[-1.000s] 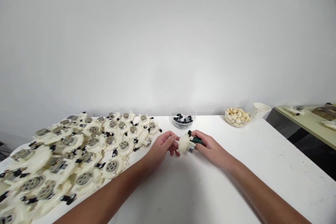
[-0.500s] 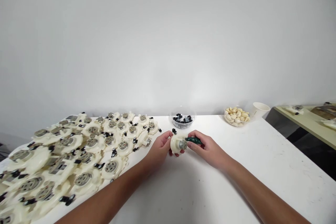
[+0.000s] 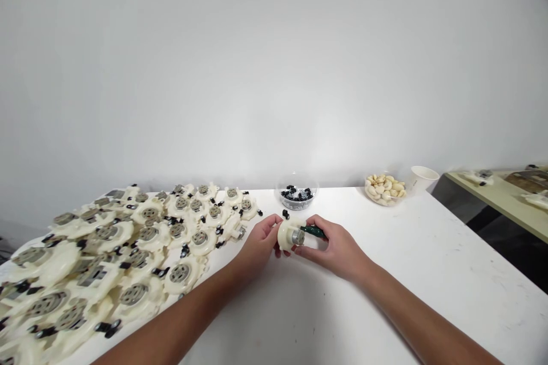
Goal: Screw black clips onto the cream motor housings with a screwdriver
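My left hand [image 3: 261, 239] is closed around the left side of a cream plastic motor housing [image 3: 285, 235], held above the white table. A round silver motor [image 3: 298, 236] faces right on it, and a small black piece [image 3: 285, 214] sticks up at its top. My right hand [image 3: 336, 244] is closed round a dark green tool handle [image 3: 313, 231]. The handle points left at the housing; its tip is hidden. My right thumb reaches the lower edge of the motor.
Many similar motor housings [image 3: 180, 274] with black pieces cover the table's left side. Behind my hands stands a clear bowl [image 3: 297, 203] of small black parts. Further right are a clear bowl of cream oval pieces [image 3: 385, 188] and a paper cup [image 3: 423, 178]. Another table [image 3: 496, 194] stands at right.
My right hand has shifted slightly left, its thumb now lower against the motor. The green handle shows a little further left. My left hand still holds the housing.
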The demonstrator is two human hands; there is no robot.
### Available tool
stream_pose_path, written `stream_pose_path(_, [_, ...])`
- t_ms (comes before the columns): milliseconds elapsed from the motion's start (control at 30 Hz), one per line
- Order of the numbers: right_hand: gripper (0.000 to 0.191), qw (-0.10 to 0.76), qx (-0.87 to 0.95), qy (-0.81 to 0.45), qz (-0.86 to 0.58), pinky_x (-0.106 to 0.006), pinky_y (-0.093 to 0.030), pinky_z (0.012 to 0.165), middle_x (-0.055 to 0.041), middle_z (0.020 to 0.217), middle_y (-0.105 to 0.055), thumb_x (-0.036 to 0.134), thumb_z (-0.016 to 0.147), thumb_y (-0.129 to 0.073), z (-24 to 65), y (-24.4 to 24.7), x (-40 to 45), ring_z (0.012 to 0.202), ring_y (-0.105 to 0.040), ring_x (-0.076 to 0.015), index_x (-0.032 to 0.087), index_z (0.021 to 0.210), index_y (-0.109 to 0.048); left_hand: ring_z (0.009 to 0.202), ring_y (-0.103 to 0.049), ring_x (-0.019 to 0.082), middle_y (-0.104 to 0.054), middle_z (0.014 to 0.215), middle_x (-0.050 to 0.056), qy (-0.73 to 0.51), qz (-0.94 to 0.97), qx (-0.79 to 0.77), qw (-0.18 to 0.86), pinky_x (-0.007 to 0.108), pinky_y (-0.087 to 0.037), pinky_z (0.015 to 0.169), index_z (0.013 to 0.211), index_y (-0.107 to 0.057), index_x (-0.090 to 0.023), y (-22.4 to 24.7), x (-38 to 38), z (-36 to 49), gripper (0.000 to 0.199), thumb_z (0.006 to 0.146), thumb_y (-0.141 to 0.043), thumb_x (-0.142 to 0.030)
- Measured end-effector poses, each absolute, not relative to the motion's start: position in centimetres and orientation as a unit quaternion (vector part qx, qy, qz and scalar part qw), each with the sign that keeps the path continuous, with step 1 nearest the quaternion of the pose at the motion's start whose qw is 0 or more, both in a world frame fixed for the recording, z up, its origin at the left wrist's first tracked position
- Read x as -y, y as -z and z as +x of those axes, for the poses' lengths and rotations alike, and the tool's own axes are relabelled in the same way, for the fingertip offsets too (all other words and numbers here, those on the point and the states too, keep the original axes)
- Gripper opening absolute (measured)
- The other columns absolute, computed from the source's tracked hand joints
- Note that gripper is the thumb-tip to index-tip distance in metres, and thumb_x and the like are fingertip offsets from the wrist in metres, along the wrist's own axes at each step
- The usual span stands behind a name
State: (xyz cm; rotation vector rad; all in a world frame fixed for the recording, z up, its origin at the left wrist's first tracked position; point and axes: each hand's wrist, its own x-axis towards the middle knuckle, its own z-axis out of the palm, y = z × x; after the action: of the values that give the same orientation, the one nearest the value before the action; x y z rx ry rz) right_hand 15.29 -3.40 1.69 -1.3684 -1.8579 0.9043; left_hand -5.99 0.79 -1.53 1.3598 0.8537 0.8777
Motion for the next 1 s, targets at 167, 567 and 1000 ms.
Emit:
stream_pose_path(167, [0.040, 0.315, 0.714, -0.321, -0.537, -0.029, -0.040, 0.065, -0.0019, 0.086, -0.071, 0.061, 0.095, -0.056, 15.0, -1.3, 3.5, 0.074, -0.061, -0.0196, 0.024, 0.098, -0.067, 0.051, -0.058, 0.012, -0.066, 0.062, -0.001, -0.375, 0.602, -0.382, 0.593, 0.020, -0.040, 0.047, 0.089, -0.054, -0.018, 1.6, -0.7, -6.0, 0.031, 0.099, -0.050, -0.048])
stream_pose_path(567, [0.052, 0.320, 0.701, -0.328, -0.546, -0.027, -0.031, 0.059, 0.0020, 0.067, -0.054, 0.061, 0.102, -0.039, 15.0, -0.5, 3.3, 0.062, -0.047, -0.0155, 0.021, 0.075, -0.057, 0.056, -0.054, 0.012, -0.067, 0.062, -0.002, -0.349, 0.649, -0.408, 0.539, 0.022, -0.039, 0.056, 0.083, -0.054, -0.019, 0.7, 0.0, -6.1, 0.024, 0.101, -0.050, -0.035])
stream_pose_path(1000, [0.038, 0.363, 0.701, -0.274, -0.549, -0.026, -0.031, 0.058, 0.0034, 0.067, -0.053, 0.047, 0.100, -0.050, 15.1, -0.8, 3.4, 0.063, -0.047, -0.0146, 0.021, 0.073, -0.052, 0.063, -0.055, 0.014, -0.063, 0.071, -0.001, -0.359, 0.743, -0.406, 0.391, 0.024, -0.044, 0.061, 0.088, -0.058, -0.020, 0.1, 0.5, -6.4, 0.027, 0.103, -0.046, -0.039])
